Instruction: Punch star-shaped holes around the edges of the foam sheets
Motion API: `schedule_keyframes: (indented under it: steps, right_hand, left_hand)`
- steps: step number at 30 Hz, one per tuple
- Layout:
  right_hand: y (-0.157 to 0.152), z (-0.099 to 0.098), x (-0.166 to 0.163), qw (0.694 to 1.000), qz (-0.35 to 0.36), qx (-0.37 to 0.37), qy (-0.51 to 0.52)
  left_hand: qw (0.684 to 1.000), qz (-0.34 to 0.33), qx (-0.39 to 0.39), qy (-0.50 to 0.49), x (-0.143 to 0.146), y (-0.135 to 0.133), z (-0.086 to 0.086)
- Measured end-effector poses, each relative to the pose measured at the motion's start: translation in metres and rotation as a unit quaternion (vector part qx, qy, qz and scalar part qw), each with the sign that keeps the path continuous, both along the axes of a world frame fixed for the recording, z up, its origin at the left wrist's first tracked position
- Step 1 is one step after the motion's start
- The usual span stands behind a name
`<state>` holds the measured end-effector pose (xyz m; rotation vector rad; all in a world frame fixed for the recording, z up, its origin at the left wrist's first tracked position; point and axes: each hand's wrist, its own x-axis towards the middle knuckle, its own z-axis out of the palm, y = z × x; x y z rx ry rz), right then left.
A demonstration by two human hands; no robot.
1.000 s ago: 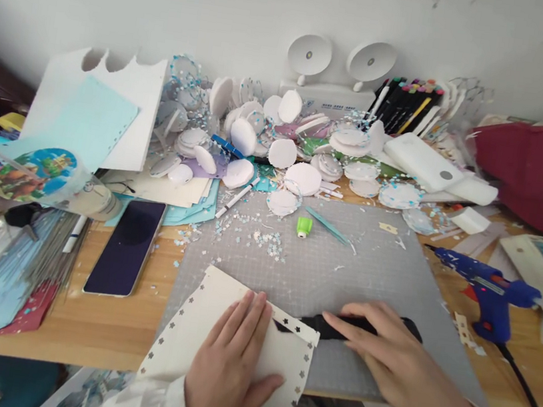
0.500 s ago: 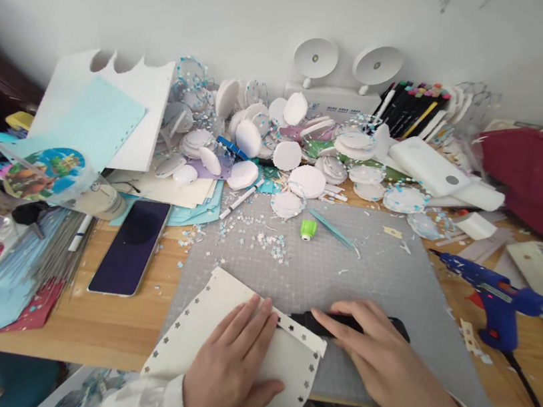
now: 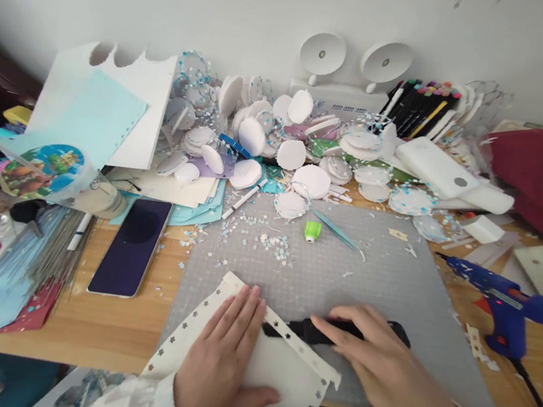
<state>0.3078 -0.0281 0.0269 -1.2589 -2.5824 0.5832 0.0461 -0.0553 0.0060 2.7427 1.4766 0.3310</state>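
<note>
My left hand (image 3: pixel 223 357) lies flat with its fingers stretched out, pressing on a cream sheet of paper (image 3: pixel 295 375). Small flower-shaped holes run along the sheet's edges. In my right hand (image 3: pixel 374 353) is a black utility knife (image 3: pixel 307 330), with its dark blade under the sheet's punched top strip. That strip is parted from the sheet along the blade and sticks out at the right end. Beneath the paper is a grey cutting mat (image 3: pixel 362 277). The sheet's lower part hangs over the table's front edge.
Beyond the hands lie a green punch (image 3: pixel 312 231), tweezers (image 3: pixel 336 229) and scattered paper bits (image 3: pixel 273 247). White discs (image 3: pixel 291 154) pile up at the back. A phone (image 3: pixel 131 248) is on the left, a blue glue gun (image 3: pixel 510 304) with its cord on the right.
The blade has slid leftward along the strip, toward my left fingers, and more of the strip is cut loose. The sheet's right corner has shifted to the right.
</note>
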Motion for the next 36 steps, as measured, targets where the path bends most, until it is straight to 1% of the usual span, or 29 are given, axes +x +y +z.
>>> schedule_keyframes:
  steps: [7, 12, 16, 17, 19, 21, 22, 26, 31, 34, 36]
  right_hand:
    - [0.007, 0.002, -0.028, 0.999, -0.027, 0.031, 0.014]
    - [0.013, -0.002, -0.044, 0.997, -0.036, 0.063, 0.03]
    - [0.02, 0.0, -0.048, 0.997, -0.032, 0.052, 0.037]
    - [0.021, 0.002, -0.047, 0.998, -0.023, 0.041, 0.038]
    - [0.023, 0.006, -0.043, 0.999, -0.002, 0.025, 0.044]
    - [0.024, 0.008, -0.039, 0.999, 0.009, 0.024, 0.048]
    - [0.023, 0.008, -0.038, 0.998, 0.009, 0.03, 0.048]
    - [0.021, 0.004, -0.04, 0.998, -0.008, 0.048, 0.041]
    - [0.021, -0.003, -0.056, 0.997, -0.027, 0.064, 0.025]
    - [0.023, -0.003, -0.06, 0.997, -0.026, 0.067, 0.022]
    - [0.025, -0.002, -0.057, 0.998, -0.017, 0.056, 0.024]
  left_hand:
    - [1.0, 0.003, -0.009, -0.007, 0.0, 0.0, 0.0]
    - [1.0, 0.001, -0.004, -0.009, 0.0, 0.001, 0.001]
    - [1.0, -0.012, 0.008, 0.01, -0.006, 0.004, 0.004]
    - [1.0, -0.005, 0.012, 0.016, -0.009, 0.004, 0.004]
    - [0.999, 0.029, 0.019, 0.022, -0.015, 0.006, 0.005]
    - [0.998, 0.064, 0.02, 0.019, -0.02, 0.006, 0.004]
    - [0.997, 0.072, 0.02, 0.016, -0.022, 0.006, 0.003]
    - [0.997, 0.074, 0.01, 0.012, -0.022, 0.006, 0.0]
    - [0.996, 0.091, 0.0, 0.008, -0.019, 0.005, 0.002]
    - [0.995, 0.095, -0.002, 0.007, -0.018, 0.005, 0.004]
    - [0.996, 0.092, -0.002, 0.004, -0.019, 0.006, 0.004]
